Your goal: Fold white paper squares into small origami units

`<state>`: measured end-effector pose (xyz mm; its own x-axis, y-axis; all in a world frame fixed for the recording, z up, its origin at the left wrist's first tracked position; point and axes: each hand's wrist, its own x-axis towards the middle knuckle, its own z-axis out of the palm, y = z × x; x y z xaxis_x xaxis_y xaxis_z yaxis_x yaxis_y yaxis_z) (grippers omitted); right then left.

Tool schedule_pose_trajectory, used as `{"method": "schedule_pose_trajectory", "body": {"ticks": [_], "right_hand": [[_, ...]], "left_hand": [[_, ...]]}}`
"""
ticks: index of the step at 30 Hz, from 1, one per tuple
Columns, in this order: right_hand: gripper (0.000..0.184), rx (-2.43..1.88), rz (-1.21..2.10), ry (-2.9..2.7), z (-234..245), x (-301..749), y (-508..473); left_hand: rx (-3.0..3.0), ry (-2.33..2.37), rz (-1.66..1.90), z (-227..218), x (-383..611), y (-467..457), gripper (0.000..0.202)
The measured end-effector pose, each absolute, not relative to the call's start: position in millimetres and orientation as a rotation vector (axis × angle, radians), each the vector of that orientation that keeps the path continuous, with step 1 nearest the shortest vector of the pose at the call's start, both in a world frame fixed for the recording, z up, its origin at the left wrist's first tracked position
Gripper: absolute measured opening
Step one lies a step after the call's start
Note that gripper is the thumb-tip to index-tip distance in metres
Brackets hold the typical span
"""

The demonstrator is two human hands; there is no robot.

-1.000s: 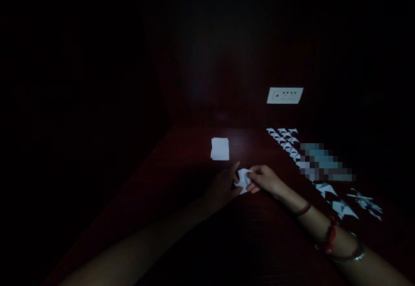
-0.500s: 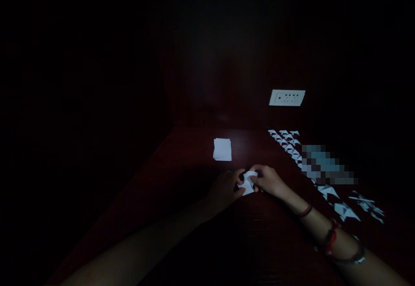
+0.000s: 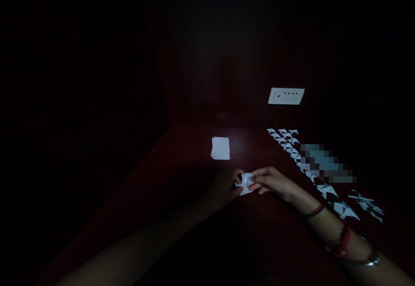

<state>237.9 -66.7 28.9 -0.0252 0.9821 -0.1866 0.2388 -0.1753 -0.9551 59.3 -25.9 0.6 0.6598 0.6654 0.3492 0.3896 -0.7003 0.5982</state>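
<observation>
Folded paper: was pinched between left hand and right hand.
Stood nearer than paper stack; tabletop ran wide to its slanting left edge; folded pieces lined the right.

On the tabletop, a paper stack lies beyond the folded paper between the left hand and right hand. Folded figures lie rightward, before the socket panel on the wall.

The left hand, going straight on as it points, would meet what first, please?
The left hand touches the folded paper; beyond it, probably the right hand, though depth is unclear.
</observation>
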Motion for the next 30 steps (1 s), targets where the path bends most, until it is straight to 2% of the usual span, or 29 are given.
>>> {"method": "schedule_pose_trajectory", "body": {"ticks": [4, 8, 15, 25, 30], "right_hand": [[0.019, -1.448, 1.444, -1.241, 27, 238, -68], [0.022, -1.377, 1.467, -1.275, 23, 238, -70], [0.028, -1.369, 1.392, -1.321, 22, 233, -71], [0.019, -1.445, 1.245, -1.386, 24, 227, -73], [0.018, -1.47, 1.186, -1.434, 24, 226, -74]], "left_hand": [[2.357, 0.774, 0.77, 3, 60, -24, 0.026], [2.301, 0.779, 0.774, 5, 61, -24, 0.031], [2.246, 0.757, 0.747, 9, 55, -26, 0.026], [2.173, 0.789, 0.706, 18, 51, -35, 0.025], [2.135, 0.789, 0.728, 15, 52, -38, 0.016]]}}
